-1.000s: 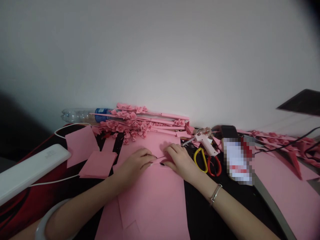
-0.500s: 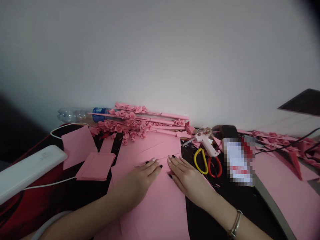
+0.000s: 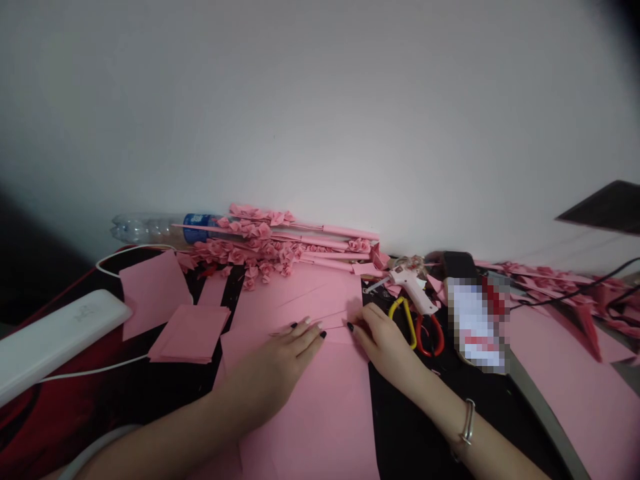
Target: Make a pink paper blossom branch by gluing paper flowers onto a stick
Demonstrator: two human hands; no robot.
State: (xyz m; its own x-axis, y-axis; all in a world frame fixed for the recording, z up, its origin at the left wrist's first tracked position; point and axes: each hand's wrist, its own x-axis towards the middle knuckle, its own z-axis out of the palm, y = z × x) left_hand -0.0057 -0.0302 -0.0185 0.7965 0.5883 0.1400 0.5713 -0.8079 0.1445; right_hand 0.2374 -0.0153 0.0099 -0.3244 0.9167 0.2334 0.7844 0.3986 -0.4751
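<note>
Logged at left edge of dark table: long white plastic device, with thin white cable running beneath it. Just right of that, noted one loose pink paper square, and nearer the front a stack of small pink paper squares. Along back edge, against the wall: clear plastic bottle with blue label lying on its side, touching a pile of pink paper flower stems.

At table centre: large pink paper sheet, reaching to front edge. Found left hand flat on it, palm down, fingers straight and close together, holding nothing. Found right hand at the sheet's right edge, fingers curled narrow, thumb tip on a folded strip there; cannot tell whether the paper is pinched. Fingertips of both hands near each other, not touching.

Right of right hand, just beside it: scissors with yellow and red handles; behind them, white glue gun. Toward right edge: more pink paper sheets.
</note>
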